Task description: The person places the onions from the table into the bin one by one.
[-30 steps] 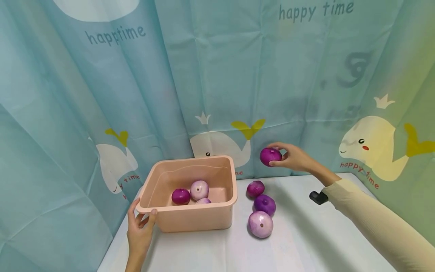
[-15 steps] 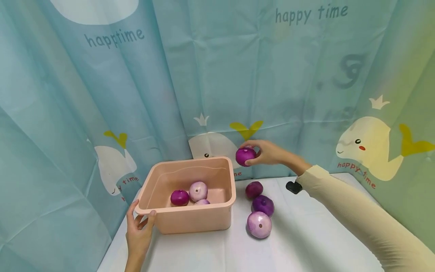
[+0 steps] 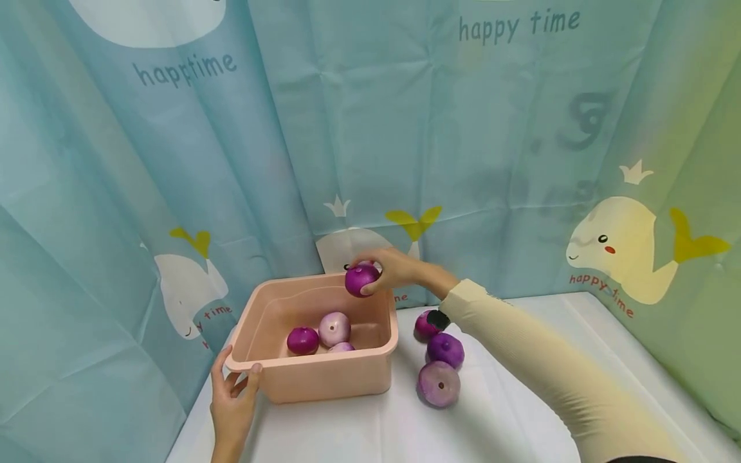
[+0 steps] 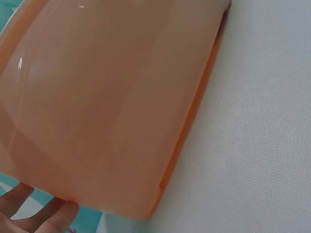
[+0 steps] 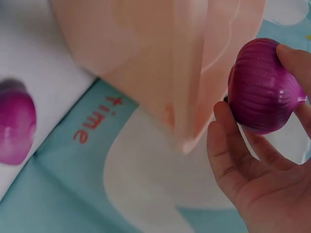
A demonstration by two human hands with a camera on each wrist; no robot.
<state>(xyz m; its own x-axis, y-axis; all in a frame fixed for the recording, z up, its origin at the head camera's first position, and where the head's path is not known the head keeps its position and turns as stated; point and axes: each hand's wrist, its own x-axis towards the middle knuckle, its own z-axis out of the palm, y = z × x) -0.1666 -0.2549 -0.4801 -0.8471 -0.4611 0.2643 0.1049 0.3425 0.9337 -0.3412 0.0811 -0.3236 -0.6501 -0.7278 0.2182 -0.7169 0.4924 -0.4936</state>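
My right hand [image 3: 396, 267] grips a purple onion [image 3: 361, 280] by its sides, above the back right part of a pink plastic bin [image 3: 324, 379]. In the right wrist view the held onion [image 5: 260, 87] shows its ribbed skin between thumb and fingers. My left hand [image 3: 233, 405] holds the bin's front left corner, thumb over the rim. Inside the bin lie a dark purple onion [image 3: 303, 341], a pale onion [image 3: 334, 329] and another pale one [image 3: 341, 347] partly hidden by the front wall. The left wrist view shows the bin's outer wall [image 4: 107, 107] and a few fingertips [image 4: 63, 213].
Right of the bin, three onions stand in a row on the white table [image 3: 498, 411]: a magenta one [image 3: 425, 326] partly covered by a black piece at my right sleeve, a violet one [image 3: 446, 350] and a pale one [image 3: 439, 384]. A blue curtain [image 3: 486, 128] hangs behind.
My right hand has carried the onion leftward, from above the table right of the bin to over the bin. The left hand keeps its hold on the corner. The view has shifted slightly.
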